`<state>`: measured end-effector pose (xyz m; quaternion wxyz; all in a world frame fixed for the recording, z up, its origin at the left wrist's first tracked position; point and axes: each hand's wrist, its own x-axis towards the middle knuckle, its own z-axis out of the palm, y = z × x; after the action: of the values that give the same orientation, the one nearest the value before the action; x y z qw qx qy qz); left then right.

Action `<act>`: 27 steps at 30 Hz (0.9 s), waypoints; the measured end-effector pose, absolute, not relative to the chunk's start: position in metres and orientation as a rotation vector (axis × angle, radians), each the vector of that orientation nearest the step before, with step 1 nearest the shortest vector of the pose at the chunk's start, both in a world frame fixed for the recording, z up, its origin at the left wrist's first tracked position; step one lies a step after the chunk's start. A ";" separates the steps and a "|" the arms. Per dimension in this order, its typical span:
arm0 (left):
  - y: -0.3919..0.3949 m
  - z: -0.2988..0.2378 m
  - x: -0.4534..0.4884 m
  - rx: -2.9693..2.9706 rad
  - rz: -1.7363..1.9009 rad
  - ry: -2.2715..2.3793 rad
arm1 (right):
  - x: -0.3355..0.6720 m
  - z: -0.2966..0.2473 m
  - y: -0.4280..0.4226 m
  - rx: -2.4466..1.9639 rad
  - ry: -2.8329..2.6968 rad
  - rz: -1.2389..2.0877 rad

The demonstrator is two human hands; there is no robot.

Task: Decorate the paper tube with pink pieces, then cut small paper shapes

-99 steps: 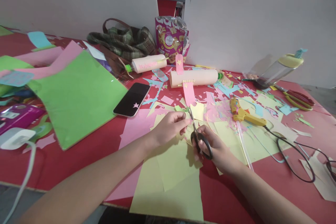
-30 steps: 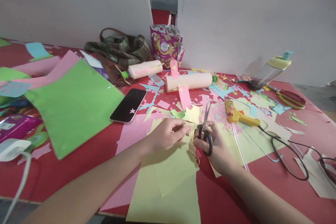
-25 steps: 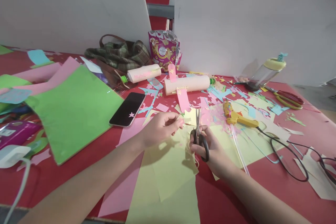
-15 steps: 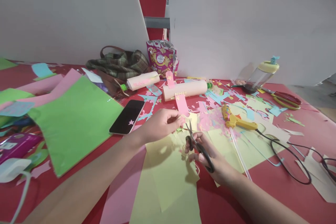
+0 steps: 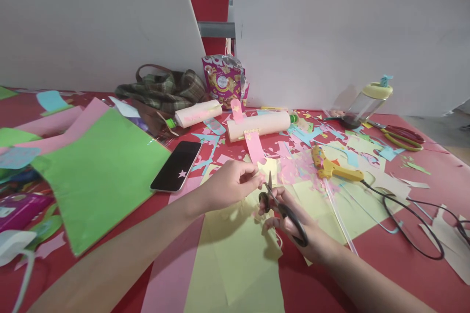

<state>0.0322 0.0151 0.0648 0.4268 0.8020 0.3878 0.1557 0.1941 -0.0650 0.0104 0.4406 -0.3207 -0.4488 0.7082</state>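
Observation:
My left hand (image 5: 229,185) is closed in a pinch on a small pink paper piece (image 5: 261,178); its fingertips hide part of it. My right hand (image 5: 312,238) holds black-handled scissors (image 5: 273,195), fingers and thumb in the loops. The blades point up and are slightly parted, right beside the pinched paper. Under both hands lie yellow paper sheets (image 5: 238,259) and, to the left, a pink sheet (image 5: 169,264). Beyond my hands lies a paper-wrapped bottle (image 5: 262,125) with a green cap and pink paper strips with small yellow stars.
A phone (image 5: 175,168) with a pink star lies left, near a large green star (image 5: 103,171). To the right are a yellow glue gun (image 5: 340,172) with its cord, red and yellow scissors (image 5: 404,138) and a clear jar (image 5: 362,107). Paper scraps (image 5: 293,166), a snack bag (image 5: 223,80) and another wrapped bottle (image 5: 198,113) stand farther back.
The scissors have turned a little more upright, and their blades sit closer to my left fingertips. The view has shifted slightly.

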 end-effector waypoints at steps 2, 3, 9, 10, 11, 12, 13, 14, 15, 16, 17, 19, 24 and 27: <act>0.013 0.064 0.032 1.998 0.388 0.974 | 0.194 0.010 -0.065 -0.793 -1.114 1.759; 0.012 0.063 0.032 1.996 0.392 0.975 | 0.194 0.010 -0.066 -0.792 -1.117 1.757; 0.008 0.061 0.034 1.963 0.435 0.970 | 0.197 0.006 -0.067 -0.809 -1.113 1.783; 0.008 0.061 0.034 1.958 0.435 0.970 | 0.198 0.006 -0.067 -0.812 -1.107 1.794; 0.008 0.061 0.034 1.954 0.431 0.968 | 0.198 0.005 -0.068 -0.812 -1.100 1.803; 0.008 0.061 0.034 1.949 0.431 0.966 | 0.198 0.005 -0.068 -0.811 -1.094 1.810; 0.007 0.061 0.034 1.945 0.431 0.964 | 0.198 0.005 -0.068 -0.807 -1.089 1.815; 0.007 0.061 0.034 1.945 0.429 0.963 | 0.198 0.005 -0.068 -0.802 -1.084 1.817; 0.007 0.061 0.034 1.948 0.428 0.964 | 0.198 0.005 -0.068 -0.796 -1.081 1.815; 0.007 0.061 0.034 1.953 0.428 0.965 | 0.198 0.005 -0.068 -0.790 -1.082 1.814; 0.007 0.061 0.034 1.958 0.431 0.964 | 0.197 0.006 -0.068 -0.782 -1.084 1.811; 0.007 0.060 0.034 1.963 0.441 0.955 | 0.197 0.007 -0.068 -0.770 -1.088 1.801; 0.007 0.059 0.033 1.952 0.448 0.944 | 0.197 0.007 -0.069 -0.743 -1.102 1.797; 0.007 0.058 0.033 1.956 0.471 0.936 | 0.198 0.004 -0.069 -0.762 -1.095 1.795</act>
<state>0.0331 0.0068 0.0585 0.4451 0.7893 0.3778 0.1902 0.1977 -0.0692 0.0040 0.4372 -0.3062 -0.4404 0.7219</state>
